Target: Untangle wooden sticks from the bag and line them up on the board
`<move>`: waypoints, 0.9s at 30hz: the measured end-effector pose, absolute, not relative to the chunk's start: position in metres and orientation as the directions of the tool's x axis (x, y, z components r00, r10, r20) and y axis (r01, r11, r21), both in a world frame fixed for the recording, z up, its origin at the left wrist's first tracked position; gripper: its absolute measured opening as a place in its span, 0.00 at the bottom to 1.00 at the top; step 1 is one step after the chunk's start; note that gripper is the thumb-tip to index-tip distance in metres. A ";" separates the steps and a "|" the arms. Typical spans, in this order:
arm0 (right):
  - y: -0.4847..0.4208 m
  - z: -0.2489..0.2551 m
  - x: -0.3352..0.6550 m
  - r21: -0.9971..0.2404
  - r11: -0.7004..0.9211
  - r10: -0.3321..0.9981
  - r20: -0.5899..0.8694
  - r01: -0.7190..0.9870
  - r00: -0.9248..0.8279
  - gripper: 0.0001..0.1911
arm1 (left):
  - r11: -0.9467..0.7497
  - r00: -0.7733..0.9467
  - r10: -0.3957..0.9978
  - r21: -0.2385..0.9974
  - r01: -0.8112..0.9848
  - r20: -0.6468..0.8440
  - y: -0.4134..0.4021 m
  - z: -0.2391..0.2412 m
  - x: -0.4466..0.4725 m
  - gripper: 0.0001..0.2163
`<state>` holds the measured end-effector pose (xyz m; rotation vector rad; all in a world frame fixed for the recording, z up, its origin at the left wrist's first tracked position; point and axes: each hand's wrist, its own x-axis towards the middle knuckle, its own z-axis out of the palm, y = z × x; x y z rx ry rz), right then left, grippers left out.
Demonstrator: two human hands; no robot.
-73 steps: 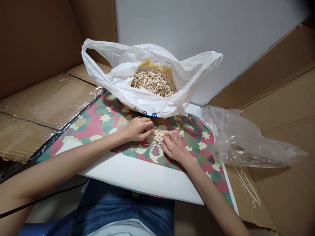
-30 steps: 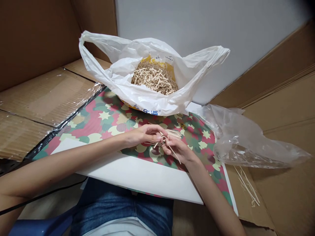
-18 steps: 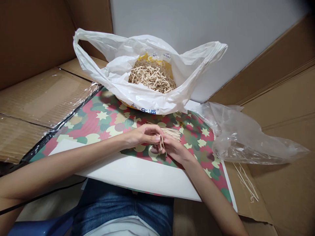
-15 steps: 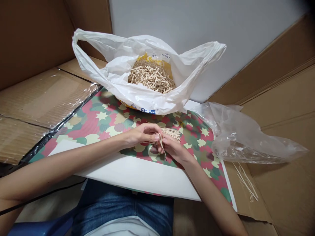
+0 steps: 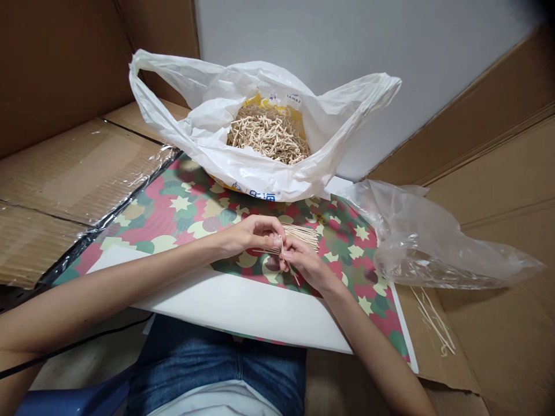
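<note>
Both hands meet over a board covered in red and green star-patterned paper [image 5: 173,208]. My left hand [image 5: 251,234] is curled, its fingertips pinching one end of a thin pale stick [image 5: 282,249]. My right hand [image 5: 306,263] pinches the same stick from the other side, and the stick bends between them. Just behind the fingers lies a small bundle of straight thin sticks [image 5: 303,234] on the paper.
A white plastic bag [image 5: 243,167] at the back holds a heap of knotted pale sticks [image 5: 269,136]. A crumpled clear plastic bag [image 5: 425,242] lies to the right. Loose sticks [image 5: 433,323] rest on cardboard [image 5: 65,173]. A white board edge [image 5: 243,306] sits above my lap.
Both hands lifted off the bundle, picked up a single stick and have bent it between the fingertips; the long free end seen a second ago is now folded in.
</note>
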<state>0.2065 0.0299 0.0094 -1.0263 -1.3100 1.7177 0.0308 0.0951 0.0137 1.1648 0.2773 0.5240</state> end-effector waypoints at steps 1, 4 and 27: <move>0.030 0.009 0.206 -0.973 -0.213 0.903 -0.159 -0.094 -0.399 0.07 | 0.293 0.841 0.539 0.925 -0.241 0.048 0.095 0.014 0.031 0.07; 0.029 0.007 0.203 -0.967 -0.204 0.922 -0.137 -0.154 -0.363 0.07 | 0.301 0.843 0.537 0.928 -0.219 0.025 0.093 0.014 0.032 0.09; 0.028 0.010 0.208 -0.993 -0.076 0.920 -0.104 0.088 -0.378 0.08 | 0.206 0.698 0.713 0.931 -0.300 0.067 0.105 0.020 0.023 0.07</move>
